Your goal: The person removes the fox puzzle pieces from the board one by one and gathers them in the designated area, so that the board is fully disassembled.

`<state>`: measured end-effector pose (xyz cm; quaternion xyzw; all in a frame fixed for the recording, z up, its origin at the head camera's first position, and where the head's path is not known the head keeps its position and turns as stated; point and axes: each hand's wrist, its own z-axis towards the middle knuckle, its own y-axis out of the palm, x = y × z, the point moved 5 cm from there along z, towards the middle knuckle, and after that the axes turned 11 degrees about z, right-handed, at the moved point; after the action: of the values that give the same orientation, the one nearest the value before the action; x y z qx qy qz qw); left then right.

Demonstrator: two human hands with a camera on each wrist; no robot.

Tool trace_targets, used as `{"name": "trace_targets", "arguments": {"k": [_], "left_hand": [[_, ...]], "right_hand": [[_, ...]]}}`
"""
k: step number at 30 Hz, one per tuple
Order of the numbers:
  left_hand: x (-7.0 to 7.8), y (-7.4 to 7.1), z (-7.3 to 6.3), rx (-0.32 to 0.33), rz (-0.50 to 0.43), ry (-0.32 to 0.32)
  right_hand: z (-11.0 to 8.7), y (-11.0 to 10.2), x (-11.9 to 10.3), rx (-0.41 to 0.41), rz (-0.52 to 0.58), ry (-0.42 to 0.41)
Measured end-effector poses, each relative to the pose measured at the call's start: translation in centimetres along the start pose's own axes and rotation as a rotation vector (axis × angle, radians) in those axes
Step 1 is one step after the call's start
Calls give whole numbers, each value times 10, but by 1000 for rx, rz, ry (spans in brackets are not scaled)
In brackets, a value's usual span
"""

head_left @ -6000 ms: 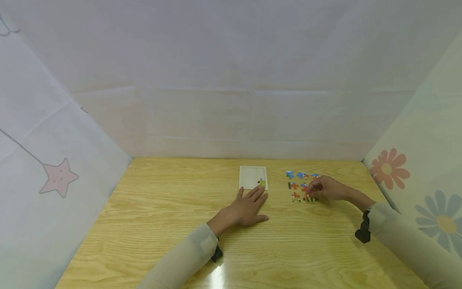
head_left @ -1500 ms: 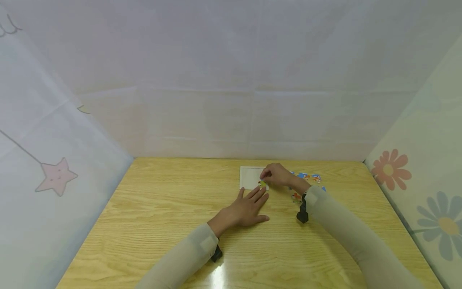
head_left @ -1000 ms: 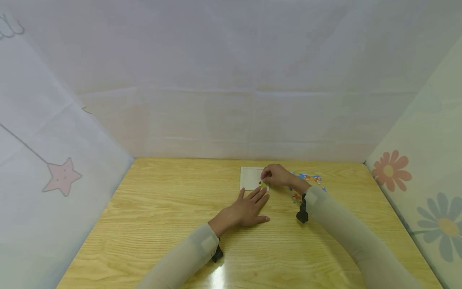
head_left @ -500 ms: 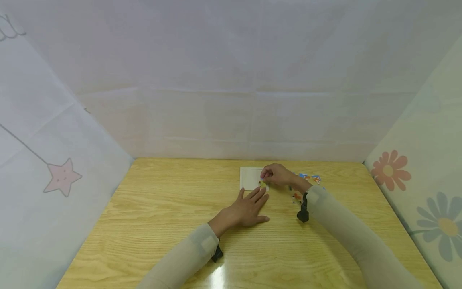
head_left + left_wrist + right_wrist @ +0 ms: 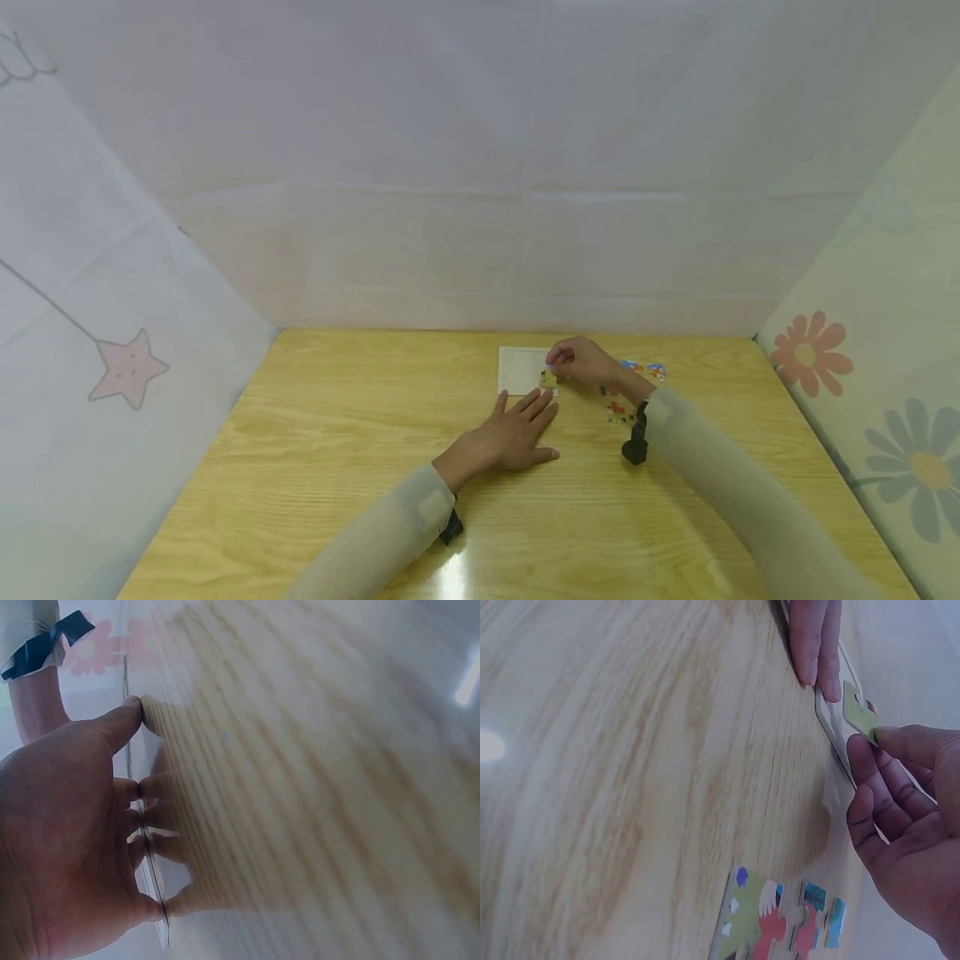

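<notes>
My right hand [image 5: 585, 362] pinches a green jigsaw puzzle piece [image 5: 860, 714] between thumb and fingertips. The piece is at the lower right corner of a pale square puzzle tray [image 5: 517, 371]; in the right wrist view it stands tilted over the tray's surface. My left hand [image 5: 510, 433] lies with fingers spread on the table, its fingertips at the tray's near edge. In the left wrist view the thumb and fingers of the left hand [image 5: 67, 832] touch the tabletop.
Several colourful puzzle pieces [image 5: 617, 408] lie on the wooden table [image 5: 337, 467] right of the tray, partly hidden by my right forearm. More pieces [image 5: 769, 919] show low in the right wrist view. A pale cloth wall [image 5: 480, 250] rises behind the table.
My right hand has come left from the loose pieces to the tray and pinched the green piece there. Just now hand and piece shifted slightly right. My left hand stays put.
</notes>
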<state>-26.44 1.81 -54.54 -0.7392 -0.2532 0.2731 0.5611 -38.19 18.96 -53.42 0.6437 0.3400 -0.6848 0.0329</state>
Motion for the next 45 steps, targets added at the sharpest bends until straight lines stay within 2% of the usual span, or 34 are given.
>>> {"name": "trace_targets", "arguments": {"k": [10,17,25,45], "left_hand": [[0,-1,1,-11,-6,1],[1,-1,0,-15,8,-1],[3,-3,-1,-16,-12,-5],[3,3,2,-5,-33,-1]], "right_hand": [[-19,-15,-9,2,25,-55],[-33,-23,-9,-10,70,-27],[-52,-33,-11,-18,15,-23],[-97,-61,0,-34,10,-28]]}}
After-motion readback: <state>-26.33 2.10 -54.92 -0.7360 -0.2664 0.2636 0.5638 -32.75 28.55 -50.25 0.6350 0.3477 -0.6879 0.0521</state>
